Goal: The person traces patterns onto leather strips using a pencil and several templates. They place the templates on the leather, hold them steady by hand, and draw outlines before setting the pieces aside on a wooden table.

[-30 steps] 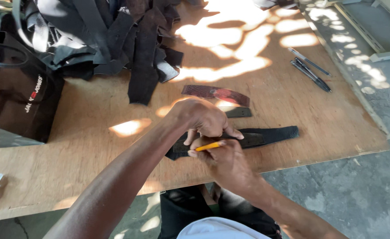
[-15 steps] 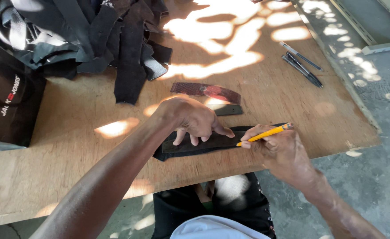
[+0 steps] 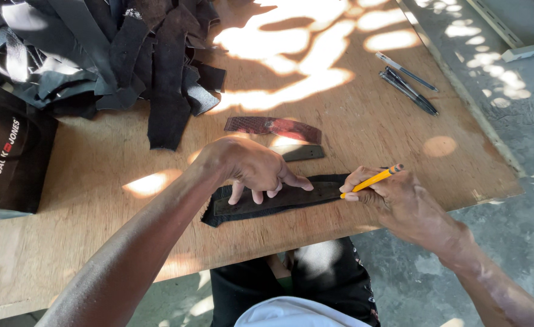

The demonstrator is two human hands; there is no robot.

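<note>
At far left a black bag (image 3: 6, 163) stands on the table (image 3: 97, 242), beside a heap of dark strips (image 3: 115, 60). Your left hand (image 3: 252, 166) presses spread fingertips onto the strip (image 3: 267, 204) near the front edge. Your right hand (image 3: 394, 197) pinches a yellow pencil (image 3: 373, 180), tip at the strip's right end. Pens (image 3: 409, 85) lie at far right.
</note>
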